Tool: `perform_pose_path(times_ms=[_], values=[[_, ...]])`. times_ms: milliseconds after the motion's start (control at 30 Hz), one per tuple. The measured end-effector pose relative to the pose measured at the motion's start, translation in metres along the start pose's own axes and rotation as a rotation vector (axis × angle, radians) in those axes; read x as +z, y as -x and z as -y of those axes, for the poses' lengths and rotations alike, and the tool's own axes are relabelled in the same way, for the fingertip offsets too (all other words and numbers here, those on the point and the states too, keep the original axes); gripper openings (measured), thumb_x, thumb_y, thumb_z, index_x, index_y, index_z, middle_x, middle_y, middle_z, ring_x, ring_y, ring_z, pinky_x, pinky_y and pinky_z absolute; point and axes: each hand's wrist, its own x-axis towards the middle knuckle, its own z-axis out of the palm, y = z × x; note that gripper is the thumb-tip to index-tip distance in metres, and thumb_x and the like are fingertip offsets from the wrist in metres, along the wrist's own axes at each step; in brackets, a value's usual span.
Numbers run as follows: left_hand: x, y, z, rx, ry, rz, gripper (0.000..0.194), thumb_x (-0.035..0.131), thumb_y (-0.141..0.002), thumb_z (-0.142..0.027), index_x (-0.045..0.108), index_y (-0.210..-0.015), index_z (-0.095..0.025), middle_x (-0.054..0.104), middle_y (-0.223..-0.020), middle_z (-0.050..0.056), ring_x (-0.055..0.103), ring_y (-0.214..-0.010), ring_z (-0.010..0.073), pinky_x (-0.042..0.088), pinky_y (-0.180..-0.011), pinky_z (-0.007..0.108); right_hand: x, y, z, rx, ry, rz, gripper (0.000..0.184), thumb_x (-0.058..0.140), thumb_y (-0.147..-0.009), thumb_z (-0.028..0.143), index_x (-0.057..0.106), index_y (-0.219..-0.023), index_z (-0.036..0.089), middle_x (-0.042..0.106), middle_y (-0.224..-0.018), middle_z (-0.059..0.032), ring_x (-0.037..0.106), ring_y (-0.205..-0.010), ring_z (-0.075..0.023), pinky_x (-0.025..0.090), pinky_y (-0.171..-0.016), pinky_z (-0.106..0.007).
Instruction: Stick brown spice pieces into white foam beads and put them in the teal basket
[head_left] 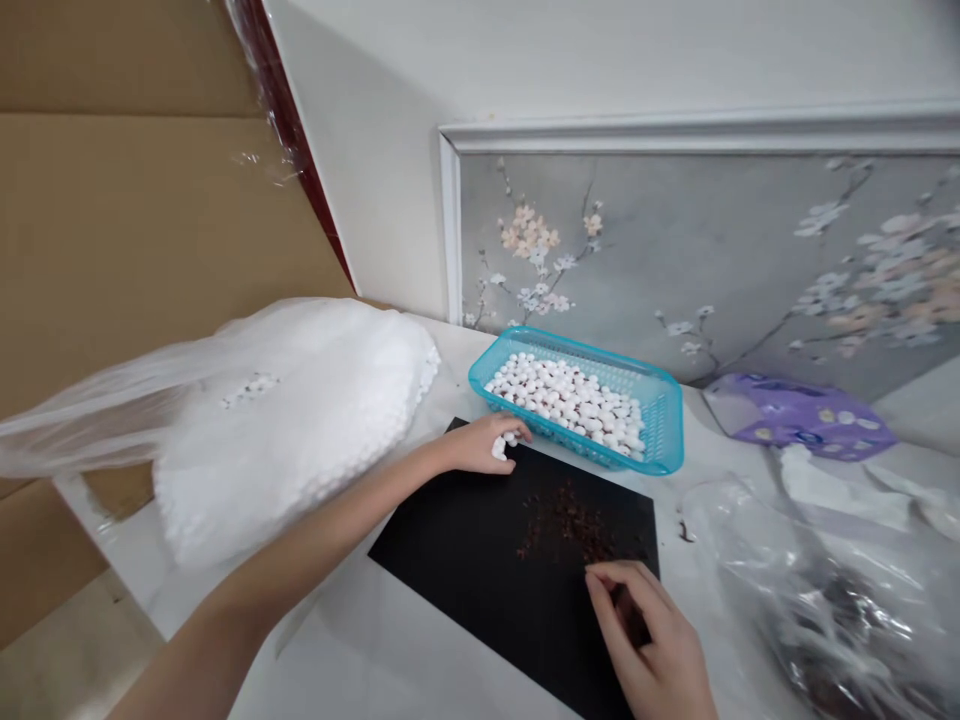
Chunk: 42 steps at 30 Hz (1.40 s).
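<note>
My left hand [480, 445] is curled around a few small white balls [504, 445], over the far edge of a black board [487, 580] and close to a basket. That blue plastic basket [667, 420] is perforated and holds many white balls [570, 395] with brown spots showing on or between them. Dark reddish-brown bits [574, 525] lie scattered on the right part of the board. Just in front of them, my right hand [652, 630] is closed, thumb and forefinger tips together. Something dark shows inside its fingers, but I cannot make out what it is.
On the left lies a large clear bag [285, 420] full of white balls. A purple packet [802, 415] and white tissue [825, 490] are at the right, behind a clear bag [855, 610] with dark contents. Cardboard [135, 200] stands at the left, a flower-patterned wall panel [637, 240] behind.
</note>
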Motion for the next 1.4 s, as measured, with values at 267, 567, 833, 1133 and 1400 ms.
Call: perform_pose_path(times_ms=[267, 567, 833, 1133, 1400], values=[[0.012, 0.011, -0.003, 0.034, -0.123, -0.173, 0.048, 0.056, -0.075, -0.028, 0.046, -0.122, -0.025, 0.056, -0.119, 0.004, 0.053, -0.109, 0.0190, 0.039, -0.094, 0.028, 0.000, 0.000, 0.002, 0.044, -0.031, -0.004, 0.022, 0.050, -0.086, 0.037, 0.059, -0.080, 0.018, 0.057, -0.073, -0.0021, 0.050, -0.051, -0.0089, 0.043, -0.048, -0.020], [0.014, 0.019, -0.003, 0.038, -0.274, -0.260, 0.047, 0.048, -0.082, -0.035, 0.042, -0.129, -0.029, 0.050, -0.124, 0.006, 0.053, -0.110, 0.0191, 0.043, -0.087, 0.027, 0.003, -0.002, 0.005, 0.088, -0.061, -0.052, 0.022, 0.050, -0.086, 0.037, 0.060, -0.080, 0.019, 0.058, -0.072, -0.0022, 0.049, -0.050, -0.0090, 0.042, -0.048, -0.019], [0.015, 0.025, 0.002, 0.066, -0.319, -0.411, 0.045, 0.045, -0.085, -0.030, 0.042, -0.129, -0.027, 0.055, -0.124, 0.006, 0.056, -0.108, 0.0202, 0.044, -0.086, 0.029, 0.013, -0.001, 0.002, -0.006, 0.022, -0.170, 0.015, 0.048, -0.087, 0.029, 0.060, -0.086, 0.020, 0.062, -0.081, -0.0054, 0.062, -0.072, -0.0136, 0.049, -0.062, -0.020], [0.015, 0.022, 0.001, -0.246, 0.039, -0.595, 0.031, 0.035, -0.091, -0.035, 0.060, -0.102, -0.020, 0.064, -0.109, 0.006, 0.055, -0.107, 0.0204, 0.040, -0.095, 0.036, 0.015, 0.008, 0.005, -0.210, 0.508, -0.220, 0.020, 0.044, -0.089, 0.031, 0.060, -0.095, 0.019, 0.067, -0.086, -0.0057, 0.062, -0.050, -0.0125, 0.046, -0.043, -0.022], [0.015, 0.033, 0.004, -0.479, 0.372, -0.882, 0.030, 0.042, -0.086, -0.040, 0.061, -0.096, -0.020, 0.063, -0.105, 0.005, 0.054, -0.106, 0.0220, 0.036, -0.097, 0.037, 0.067, -0.017, 0.048, -0.085, 0.512, -0.161, 0.024, 0.038, -0.090, 0.033, 0.056, -0.093, 0.018, 0.061, -0.075, -0.0032, 0.057, -0.042, -0.0141, 0.040, -0.035, -0.026]])
